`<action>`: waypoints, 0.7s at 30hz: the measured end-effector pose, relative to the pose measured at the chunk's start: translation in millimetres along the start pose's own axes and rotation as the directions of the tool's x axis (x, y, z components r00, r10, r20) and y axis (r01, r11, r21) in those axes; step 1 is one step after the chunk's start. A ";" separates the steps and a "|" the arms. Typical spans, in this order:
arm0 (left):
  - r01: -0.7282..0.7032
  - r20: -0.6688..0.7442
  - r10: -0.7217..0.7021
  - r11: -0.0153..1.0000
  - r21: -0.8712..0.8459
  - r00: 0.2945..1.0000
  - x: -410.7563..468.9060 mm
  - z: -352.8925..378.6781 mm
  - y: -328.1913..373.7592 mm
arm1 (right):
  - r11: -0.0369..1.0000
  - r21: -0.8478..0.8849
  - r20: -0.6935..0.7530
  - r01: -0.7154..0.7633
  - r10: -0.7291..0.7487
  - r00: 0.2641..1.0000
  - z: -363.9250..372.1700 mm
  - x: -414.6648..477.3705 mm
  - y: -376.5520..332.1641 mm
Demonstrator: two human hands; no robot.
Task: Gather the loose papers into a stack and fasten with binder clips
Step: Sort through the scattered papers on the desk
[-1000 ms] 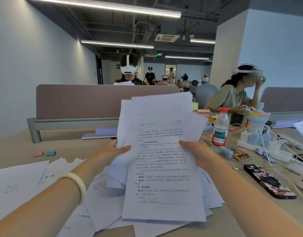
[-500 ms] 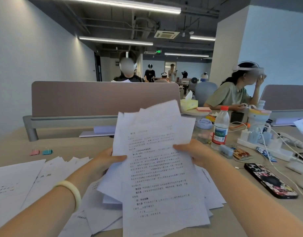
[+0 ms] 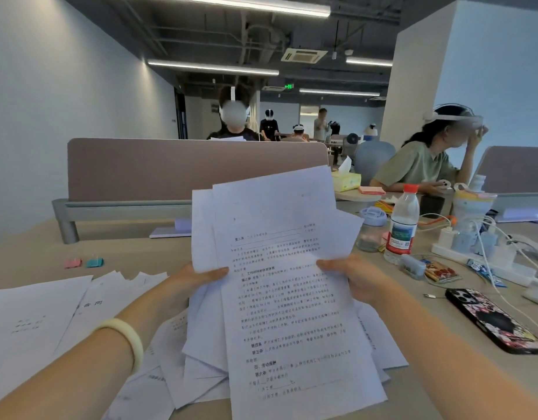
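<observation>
Both hands, left hand and right hand, gripped the uneven sheaf of papers by its side edges; the light, floppy sheets looked apt to slide.

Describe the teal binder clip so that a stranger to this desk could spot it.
Start at the long brownish partition across the far side of the desk. In front of its left end, beyond the loose sheets lying flat, two small clips sit side by side. The teal binder clip is the right one; the pink clip is its neighbour.
</observation>
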State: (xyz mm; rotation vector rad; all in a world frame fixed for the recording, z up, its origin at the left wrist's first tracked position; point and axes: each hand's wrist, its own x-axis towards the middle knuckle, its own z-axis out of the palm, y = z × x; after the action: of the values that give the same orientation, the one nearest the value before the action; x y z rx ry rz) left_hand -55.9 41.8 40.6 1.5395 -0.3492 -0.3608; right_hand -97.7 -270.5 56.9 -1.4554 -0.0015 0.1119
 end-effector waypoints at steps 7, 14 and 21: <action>-0.065 -0.213 0.093 0.989 0.135 0.972 -8.4 32.3 38.9 | 0.988 -0.022 -0.049 0.154 -0.155 0.987 16.8 -7.3 -29.6; -0.320 -0.227 0.354 0.931 0.175 0.907 -19.3 38.5 118.3 | 0.930 -0.115 -0.081 0.350 -0.359 0.930 44.5 -18.9 -108.5; -0.202 -0.274 0.220 0.975 0.095 0.936 -15.3 52.3 90.0 | 0.961 -0.123 -0.143 0.247 -0.263 0.954 44.2 -19.2 -76.2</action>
State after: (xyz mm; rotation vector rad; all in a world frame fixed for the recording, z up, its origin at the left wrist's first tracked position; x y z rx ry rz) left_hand -91.8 1.4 130.9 1.5748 -0.2991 0.0423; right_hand -114.2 -236.7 138.9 -1.5522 -0.0668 -0.2193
